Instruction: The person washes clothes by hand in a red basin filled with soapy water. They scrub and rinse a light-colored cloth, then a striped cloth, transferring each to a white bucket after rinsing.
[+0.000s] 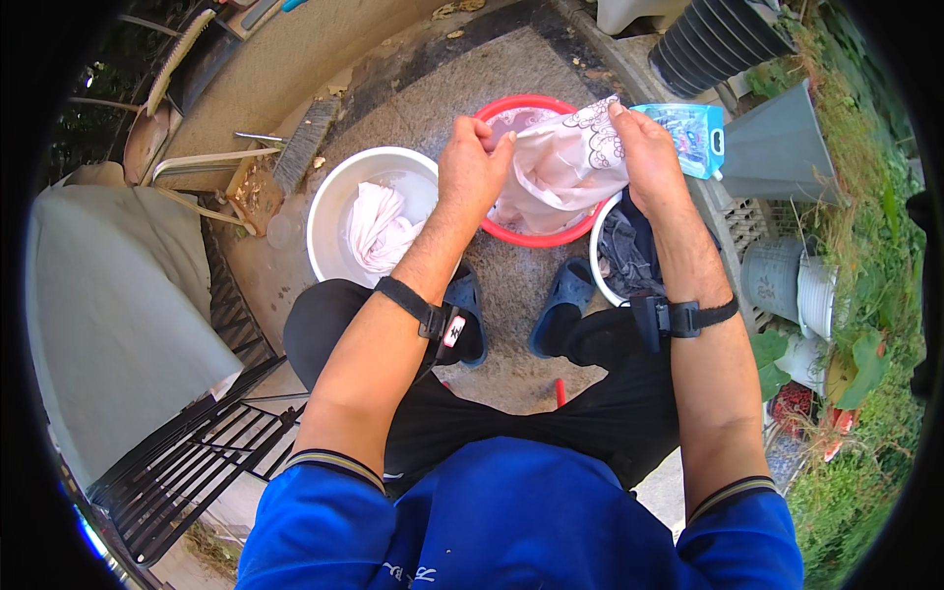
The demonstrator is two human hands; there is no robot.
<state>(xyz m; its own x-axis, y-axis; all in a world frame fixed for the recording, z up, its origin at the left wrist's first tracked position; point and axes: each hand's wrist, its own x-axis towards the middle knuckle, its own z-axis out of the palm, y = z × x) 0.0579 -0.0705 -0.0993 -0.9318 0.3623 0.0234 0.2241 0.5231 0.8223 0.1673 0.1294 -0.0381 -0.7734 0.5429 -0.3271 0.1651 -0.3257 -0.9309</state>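
Note:
A wet pale pink cloth with dark scalloped trim (571, 158) is stretched between my two hands over a red basin (542, 238) of sudsy water. My left hand (476, 166) grips its left edge, thumb and fingers pinched together. My right hand (650, 158) holds the trimmed edge at the right, thumb on top. The cloth's lower part hangs down into the basin. Left of it, a white basin (318, 221) holds water and a twisted pale pink cloth (380, 228). Under my right forearm stands a white tub (596, 254) with dark clothes (627, 254), partly hidden.
A blue detergent pouch (686, 136) lies beyond my right hand, near grey and black planters (719, 48). A brush head (306, 144) and a dustpan (254, 188) lie at the left, near a black metal rack (199, 457). Plants line the right side.

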